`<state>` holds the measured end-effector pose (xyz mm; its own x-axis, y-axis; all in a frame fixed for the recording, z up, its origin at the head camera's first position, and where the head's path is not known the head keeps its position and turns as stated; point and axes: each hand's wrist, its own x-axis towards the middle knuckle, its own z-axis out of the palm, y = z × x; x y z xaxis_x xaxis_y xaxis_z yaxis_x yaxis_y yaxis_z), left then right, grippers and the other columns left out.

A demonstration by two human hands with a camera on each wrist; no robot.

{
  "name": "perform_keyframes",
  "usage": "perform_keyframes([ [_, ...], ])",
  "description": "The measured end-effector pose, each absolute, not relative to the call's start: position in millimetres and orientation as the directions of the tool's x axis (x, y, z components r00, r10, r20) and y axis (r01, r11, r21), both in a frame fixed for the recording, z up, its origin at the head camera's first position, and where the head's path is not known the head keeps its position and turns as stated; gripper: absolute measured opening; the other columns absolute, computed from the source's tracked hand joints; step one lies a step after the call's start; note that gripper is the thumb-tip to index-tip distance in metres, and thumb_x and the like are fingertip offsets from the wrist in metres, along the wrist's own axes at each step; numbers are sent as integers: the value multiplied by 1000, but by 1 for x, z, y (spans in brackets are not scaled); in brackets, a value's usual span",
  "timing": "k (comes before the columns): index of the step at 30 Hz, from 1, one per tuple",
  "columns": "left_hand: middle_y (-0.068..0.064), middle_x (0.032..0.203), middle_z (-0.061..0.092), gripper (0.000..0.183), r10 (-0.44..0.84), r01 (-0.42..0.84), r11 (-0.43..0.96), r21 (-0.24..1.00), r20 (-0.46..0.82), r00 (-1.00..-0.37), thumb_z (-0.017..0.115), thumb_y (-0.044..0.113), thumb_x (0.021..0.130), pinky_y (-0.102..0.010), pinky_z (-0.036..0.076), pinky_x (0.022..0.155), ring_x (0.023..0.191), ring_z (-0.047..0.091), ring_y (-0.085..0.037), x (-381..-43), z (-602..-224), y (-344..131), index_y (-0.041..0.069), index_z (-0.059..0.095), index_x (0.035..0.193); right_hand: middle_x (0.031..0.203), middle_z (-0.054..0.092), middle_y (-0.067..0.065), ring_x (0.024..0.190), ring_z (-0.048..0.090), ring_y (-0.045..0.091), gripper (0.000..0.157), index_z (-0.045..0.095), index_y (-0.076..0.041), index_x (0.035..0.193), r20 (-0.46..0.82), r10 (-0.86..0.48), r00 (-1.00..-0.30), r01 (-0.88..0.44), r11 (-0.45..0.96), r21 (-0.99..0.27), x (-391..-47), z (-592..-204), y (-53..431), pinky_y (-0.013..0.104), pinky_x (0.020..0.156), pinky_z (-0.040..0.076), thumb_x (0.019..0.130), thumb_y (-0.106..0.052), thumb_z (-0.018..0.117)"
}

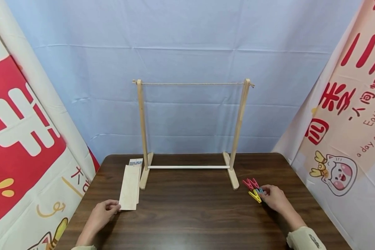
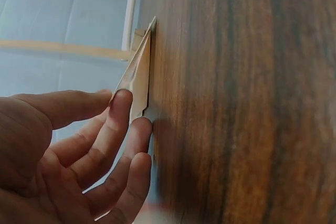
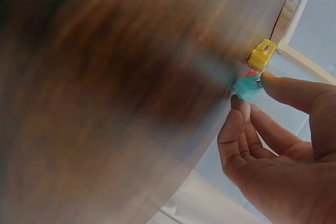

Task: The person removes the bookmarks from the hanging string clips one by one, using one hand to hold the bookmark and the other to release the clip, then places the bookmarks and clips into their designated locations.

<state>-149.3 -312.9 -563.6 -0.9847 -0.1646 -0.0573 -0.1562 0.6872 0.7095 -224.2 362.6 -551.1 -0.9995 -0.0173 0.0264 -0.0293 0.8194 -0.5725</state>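
Note:
At the left of the table, my left hand (image 1: 100, 216) pinches the near corner of a pale, narrow rectangular card (image 1: 128, 187) between thumb and fingers. In the left wrist view this card (image 2: 137, 64) tilts up from the tabletop. Under it lie more cards, one with a blue printed top (image 1: 135, 161) peeking out. Over on the right, my right hand (image 1: 275, 198) has thumb and fingertips on either side of a blue clothespin (image 3: 247, 86), pinching it. Right beside it are a yellow clothespin (image 1: 255, 196) and red clothespins (image 1: 251, 183).
A wooden stand (image 1: 238, 132) rises at the back middle of the brown table (image 1: 187, 215). A thin cord (image 1: 193, 83) is strung between its post tops, and a white rod (image 1: 189, 167) joins them low down. Cloth backdrops (image 1: 187, 31) hang behind and at both sides.

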Motion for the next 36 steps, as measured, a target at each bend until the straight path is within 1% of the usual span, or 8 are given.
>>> perform_keyframes([
  [8, -2, 91, 76, 29, -172, -178, 683, 708, -80, -982, 74, 21, 102, -30, 49, 67, 75, 64, -14, -151, -564, -314, -2, 75, 119, 90, 67, 9, 79, 59, 20, 33, 67, 15, 120, 17, -10, -1000, -18, 823, -567, -224, -550, 364, 37, 69, 49, 100, -10, 72],
  [13, -3, 91, 76, 30, -174, -178, 700, 691, -76, -982, 73, 22, 103, -33, 49, 68, 74, 63, -13, -153, -561, -314, -3, 75, 119, 90, 67, 10, 79, 60, 21, 33, 67, 15, 119, 32, -3, -999, -21, 828, -561, -225, -548, 364, 38, 70, 49, 99, -11, 73],
  [18, -3, 93, 76, 31, -178, -182, 722, 668, -75, -981, 73, 23, 103, -34, 48, 69, 75, 62, -14, -155, -559, -313, -3, 75, 120, 89, 66, 9, 78, 58, 21, 32, 67, 14, 119, 19, 8, -1000, -4, 832, -555, -227, -549, 365, 37, 70, 48, 99, -10, 72],
  [22, -2, 92, 75, 31, -190, -194, 734, 651, -79, -979, 73, 25, 102, -35, 47, 68, 75, 60, -15, -157, -558, -313, -1, 76, 119, 89, 67, 9, 79, 60, 21, 32, 67, 15, 119, 24, 7, -1000, -7, 838, -545, -230, -548, 365, 38, 71, 49, 99, -10, 73],
  [30, -1, 92, 74, 33, -204, -217, 747, 628, -94, -975, 72, 28, 103, -38, 47, 66, 75, 61, -16, -157, -555, -312, 1, 75, 121, 89, 66, 10, 80, 59, 23, 32, 67, 14, 119, -4, 7, -1000, 8, 846, -533, -234, -545, 365, 39, 72, 49, 99, -10, 73],
  [33, -1, 92, 74, 31, -214, -228, 759, 610, -96, -972, 73, 27, 102, -40, 49, 68, 79, 63, -17, -155, -557, -310, 2, 76, 119, 89, 67, 11, 79, 60, 23, 33, 67, 15, 120, -15, 5, -1000, 13, 849, -529, -233, -547, 366, 40, 71, 50, 98, -9, 73],
  [36, -1, 92, 74, 28, -217, -226, 770, 597, -87, -972, 74, 26, 100, -45, 51, 70, 83, 65, -20, -153, -560, -309, 3, 77, 116, 90, 68, 12, 80, 62, 24, 33, 67, 15, 121, -21, 7, -1000, 17, 849, -528, -231, -549, 366, 41, 72, 52, 98, -9, 74],
])
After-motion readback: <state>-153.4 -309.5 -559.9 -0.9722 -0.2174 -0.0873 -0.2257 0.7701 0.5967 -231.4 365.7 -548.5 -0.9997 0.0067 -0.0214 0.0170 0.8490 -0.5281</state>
